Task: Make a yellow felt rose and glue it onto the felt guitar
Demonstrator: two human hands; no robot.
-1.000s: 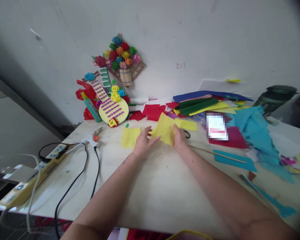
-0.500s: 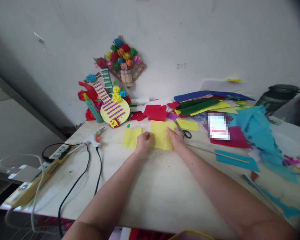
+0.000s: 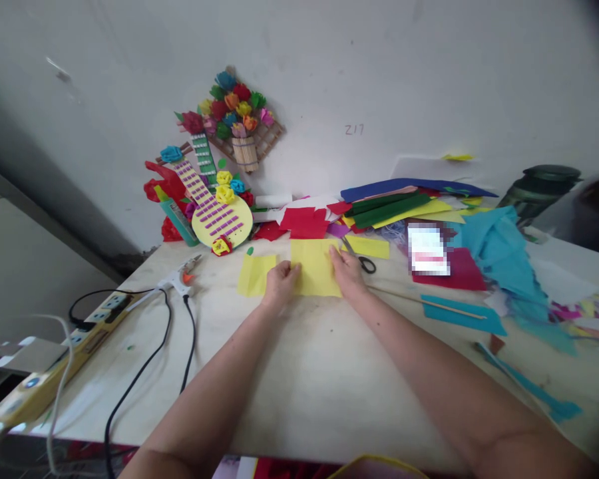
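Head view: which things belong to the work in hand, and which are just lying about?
In use:
yellow sheet, held at its sides by the left hand and right hand

Apparently just lying about:
scissors, near the right hand
glue gun
wooden stick, partly over blue paper
red paper

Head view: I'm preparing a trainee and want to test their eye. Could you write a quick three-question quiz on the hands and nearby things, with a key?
1. True or false: the left hand and right hand both touch the yellow sheet.
2. Which lies nearest the right hand? (a) glue gun (b) scissors (c) power strip
3. Fill in: the thin stick lies partly over ____ paper.
Key: 1 true; 2 b; 3 blue.
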